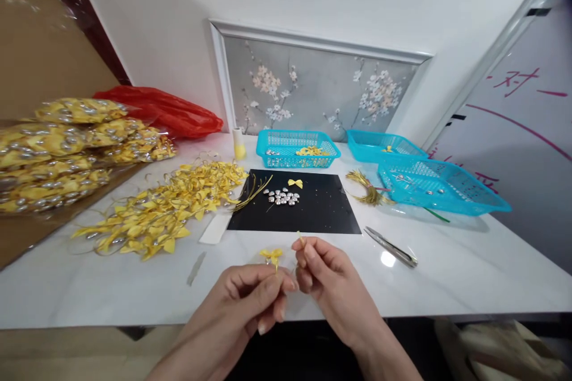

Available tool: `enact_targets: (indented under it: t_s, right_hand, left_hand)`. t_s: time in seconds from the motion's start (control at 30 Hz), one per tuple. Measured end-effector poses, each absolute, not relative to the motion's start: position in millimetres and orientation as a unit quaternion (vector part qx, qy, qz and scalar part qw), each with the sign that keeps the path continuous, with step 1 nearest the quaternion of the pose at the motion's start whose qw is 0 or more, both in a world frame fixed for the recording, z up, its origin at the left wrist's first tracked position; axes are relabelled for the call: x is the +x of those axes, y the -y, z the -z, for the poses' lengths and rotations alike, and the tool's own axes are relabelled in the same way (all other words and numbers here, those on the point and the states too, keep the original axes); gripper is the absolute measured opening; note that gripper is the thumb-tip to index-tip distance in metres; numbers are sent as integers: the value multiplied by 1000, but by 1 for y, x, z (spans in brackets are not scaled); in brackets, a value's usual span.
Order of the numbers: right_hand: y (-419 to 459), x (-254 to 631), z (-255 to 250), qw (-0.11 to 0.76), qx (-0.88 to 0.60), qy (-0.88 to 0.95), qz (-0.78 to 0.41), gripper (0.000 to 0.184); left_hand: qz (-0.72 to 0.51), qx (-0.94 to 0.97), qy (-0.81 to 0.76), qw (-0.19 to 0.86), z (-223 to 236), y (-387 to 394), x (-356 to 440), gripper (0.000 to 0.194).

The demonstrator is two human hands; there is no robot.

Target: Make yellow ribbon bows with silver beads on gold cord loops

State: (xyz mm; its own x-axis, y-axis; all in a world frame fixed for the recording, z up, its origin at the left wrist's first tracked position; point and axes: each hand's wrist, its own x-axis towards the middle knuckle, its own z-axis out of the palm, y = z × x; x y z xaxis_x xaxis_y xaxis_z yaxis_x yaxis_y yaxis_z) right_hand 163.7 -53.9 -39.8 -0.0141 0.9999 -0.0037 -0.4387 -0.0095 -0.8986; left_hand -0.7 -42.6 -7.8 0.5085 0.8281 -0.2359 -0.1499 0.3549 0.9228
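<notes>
My left hand (252,297) is closed in a pinch on a small yellow ribbon bow (271,255) at the table's near edge. My right hand (324,280) is pinched on the end of a thin gold wire (301,239) that sticks up beside the bow. Both hands meet just in front of a black mat (322,214). On the mat lie a heap of silver heart-shaped beads (281,197), another yellow bow (295,183) and some gold wires (254,190).
A large pile of finished yellow bows (165,208) lies left of the mat, with bagged ones (58,149) and a red plastic bag (165,110) beyond. Three turquoise baskets (297,149) (379,144) (440,187) stand at the back and right. Snips (391,247) lie to the right, near a gold wire bundle (366,190).
</notes>
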Motion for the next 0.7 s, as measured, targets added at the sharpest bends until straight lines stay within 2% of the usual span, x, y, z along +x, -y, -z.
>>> enact_targets:
  t_s: [0.07,0.13,0.23,0.3,0.53,0.7]
  right_hand:
    - [58,162,41,596,-403,425,-549,21]
    - [62,160,43,587,-440,521,-436,16]
    - [66,160,44,551,-458,660,-224,28]
    - [67,161,43,541,-448,697,-143,31]
    - [71,167,37,543,-402,737,-16,36]
    - [74,168,34,546,-389,742,18,38]
  left_hand:
    - [-331,430,-383,748,8,42,1,29]
    - [-334,417,-399,745,8,42,1,29]
    - [-337,417,-408,739,8,43,0,29]
    - [-335,422,-412,735,7,45,-1,30]
    - [-318,449,-408,729,2,50,-6,33]
    - [-299,467,-409,725,0,49,-6,32]
